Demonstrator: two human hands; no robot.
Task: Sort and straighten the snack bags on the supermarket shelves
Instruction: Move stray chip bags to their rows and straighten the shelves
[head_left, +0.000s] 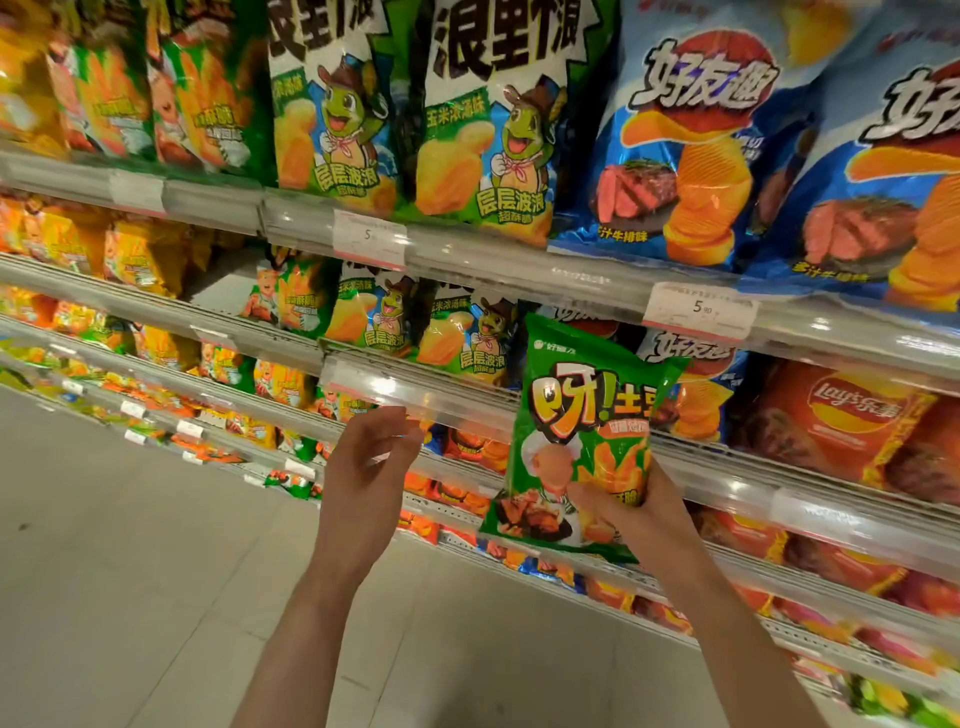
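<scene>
**Inspector:** Step in hand, by my judgement: one green snack bag (576, 441) is off the shelves, held out in front of them at right of centre, awaiting its proper row; not yet placed.

**Clerk:** And the grip?

**Inspector:** The right hand (631, 512) has fingers and thumb curled round the bag's lower right corner; the left hand (366, 460) holds nothing, fingers loosely bent, close beside the clear shelf rail (415, 400).

**Clerk:** Orientation?

**Inspector:** Long axis near upright, top tipped slightly left; printed face toward the camera, top seal uppermost.

**Clerk:** Next move?

**Inspector:** Likely locating matching green bags (298, 306), seen further left; the bag then goes in upright, face outward; the free hand may steady neighbours.
</scene>
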